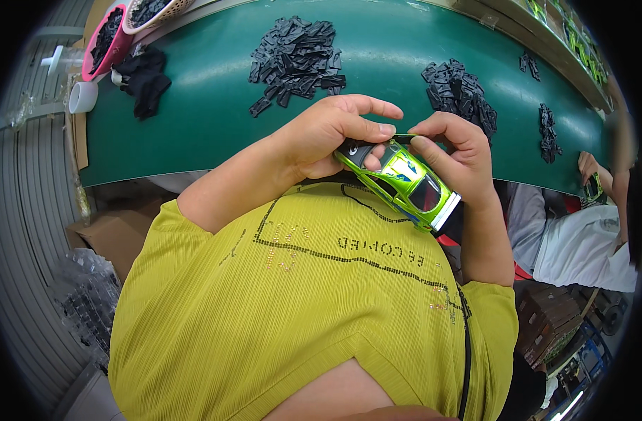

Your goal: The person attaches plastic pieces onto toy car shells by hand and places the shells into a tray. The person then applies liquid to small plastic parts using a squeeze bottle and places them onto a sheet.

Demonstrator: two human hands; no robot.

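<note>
A bright green toy car body (403,170), with blue-and-white markings and a black section at one end, is held tilted above the front edge of the table. My left hand (328,132) grips its black end, some fingers behind or inside the shell, with the thumb at the far side and the index finger stretched out. My right hand (461,149) is closed on the car's far side, thumb and index finger pinched at the edge. Between the two thumbs a small dark part (403,139) shows along that edge; whether it is fixed to the car I cannot tell.
On the green table (201,105) lie a large pile of black plastic parts (296,59) and a smaller pile (461,91). A pink basket (109,43), black cloth (144,78) and white tape roll (84,97) are at left. A co-worker's hand (589,168) is at right.
</note>
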